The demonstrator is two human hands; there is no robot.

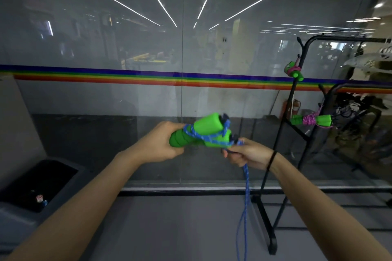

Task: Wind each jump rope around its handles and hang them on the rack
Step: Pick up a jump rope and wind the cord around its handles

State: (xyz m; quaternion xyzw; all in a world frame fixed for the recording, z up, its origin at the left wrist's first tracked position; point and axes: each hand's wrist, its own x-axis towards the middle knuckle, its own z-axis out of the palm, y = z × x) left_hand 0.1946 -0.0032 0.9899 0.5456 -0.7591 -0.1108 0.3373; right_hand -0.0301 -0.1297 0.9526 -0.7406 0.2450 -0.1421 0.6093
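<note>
Starting at the lower left of the frame, a dark bin sits on the floor, out of play. Moving in, the left hand is wrapped tight around the pair of green foam handles, held together just below the frame's middle, tips angled up and right. A few turns of blue rope already cross them. The right hand, just right of centre, is closed on the rope right at the handle ends, and the loose length drops in a doubled strand to the bottom edge. So this looks like winding in mid-course, with plenty of slack left. Next move, I'd say: carry the rope around the handles again, keep tension, feed slack up from below. Over on the right, the black rack already carries two wound bundles with pink rope, one upper, one lower. This one hangs there once wound.
</note>
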